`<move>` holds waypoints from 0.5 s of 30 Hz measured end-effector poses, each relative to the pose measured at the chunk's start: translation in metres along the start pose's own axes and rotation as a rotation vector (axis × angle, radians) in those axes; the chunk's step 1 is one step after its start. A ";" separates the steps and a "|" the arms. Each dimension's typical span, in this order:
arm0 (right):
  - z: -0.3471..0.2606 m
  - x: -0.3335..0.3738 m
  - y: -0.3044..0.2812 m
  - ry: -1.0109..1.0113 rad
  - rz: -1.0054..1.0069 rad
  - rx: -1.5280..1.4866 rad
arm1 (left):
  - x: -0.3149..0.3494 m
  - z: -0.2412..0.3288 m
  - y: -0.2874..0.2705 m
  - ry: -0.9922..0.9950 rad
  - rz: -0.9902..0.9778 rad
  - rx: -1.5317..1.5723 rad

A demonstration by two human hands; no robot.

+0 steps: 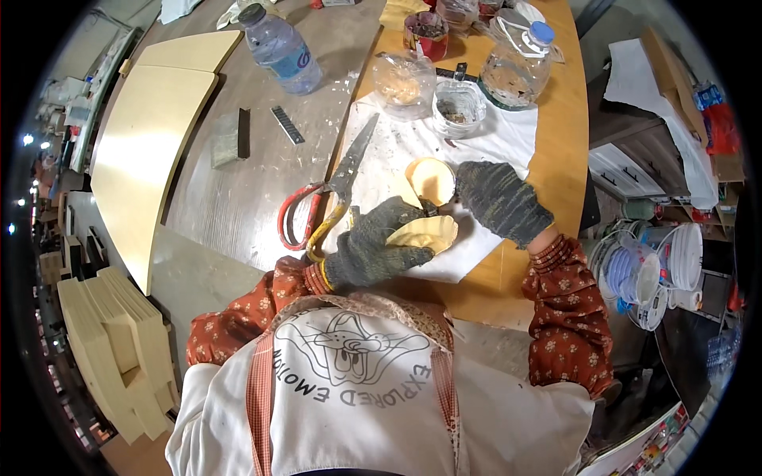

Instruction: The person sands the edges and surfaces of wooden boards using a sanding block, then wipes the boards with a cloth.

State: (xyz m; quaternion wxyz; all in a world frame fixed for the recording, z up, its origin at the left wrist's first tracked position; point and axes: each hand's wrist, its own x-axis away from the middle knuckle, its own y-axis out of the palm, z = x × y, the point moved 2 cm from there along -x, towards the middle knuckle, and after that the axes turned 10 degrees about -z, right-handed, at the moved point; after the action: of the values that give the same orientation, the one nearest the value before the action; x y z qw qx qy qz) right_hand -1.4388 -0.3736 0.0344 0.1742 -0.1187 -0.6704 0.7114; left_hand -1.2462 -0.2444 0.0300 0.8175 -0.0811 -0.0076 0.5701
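White cloth point(508, 147) covers wooden table point(562, 151) near right edge. Left hand point(373, 242) holds curved cream piece point(425, 233); right hand point(504, 202) curls just right of round pale piece point(433, 179), grip indeterminable.

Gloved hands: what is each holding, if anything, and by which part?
Left hand: a curved cream piece, by its left part. Right hand: cannot be told.

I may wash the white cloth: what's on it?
On the white cloth stand a whitish tub and clear plastic container, a blue-capped jug at its edge; scissors lie partly across it. What the left hand, right hand and cream pieces cover is hidden.
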 end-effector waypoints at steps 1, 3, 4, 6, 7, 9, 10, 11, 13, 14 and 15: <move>0.000 0.001 0.002 0.008 -0.009 -0.126 | 0.002 -0.001 0.001 -0.006 0.020 0.023; -0.002 0.005 0.005 -0.060 0.164 -0.302 | 0.004 -0.003 0.002 -0.063 0.021 0.133; -0.003 0.006 0.009 -0.032 0.166 -0.296 | 0.004 -0.005 0.002 -0.112 0.001 0.217; -0.008 0.009 0.013 -0.020 0.320 -0.217 | 0.004 -0.006 0.002 -0.103 -0.004 0.199; -0.009 0.010 0.017 -0.016 0.308 -0.374 | 0.003 -0.005 0.001 -0.039 0.009 0.093; -0.013 0.014 0.023 -0.006 0.282 -0.687 | 0.000 -0.005 0.000 0.002 0.030 -0.013; -0.014 0.015 0.026 0.012 0.253 -0.800 | -0.001 -0.006 0.000 -0.022 0.039 -0.010; -0.015 0.016 0.029 0.032 0.223 -0.914 | -0.002 -0.007 0.001 -0.046 0.046 -0.007; -0.017 0.017 0.033 0.047 0.198 -0.956 | -0.003 -0.005 0.002 -0.030 0.033 0.001; -0.018 0.016 0.034 0.042 0.206 -0.883 | -0.003 -0.003 0.002 -0.015 0.025 0.013; -0.019 0.016 0.034 0.019 0.239 -0.794 | -0.003 -0.001 0.001 -0.047 0.016 0.094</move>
State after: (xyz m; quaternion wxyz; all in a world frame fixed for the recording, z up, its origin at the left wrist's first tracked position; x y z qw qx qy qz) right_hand -1.4487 -0.3512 0.0002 0.0373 -0.2602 -0.8725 0.4119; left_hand -1.2480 -0.2472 0.0293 0.8153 -0.0293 0.0006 0.5783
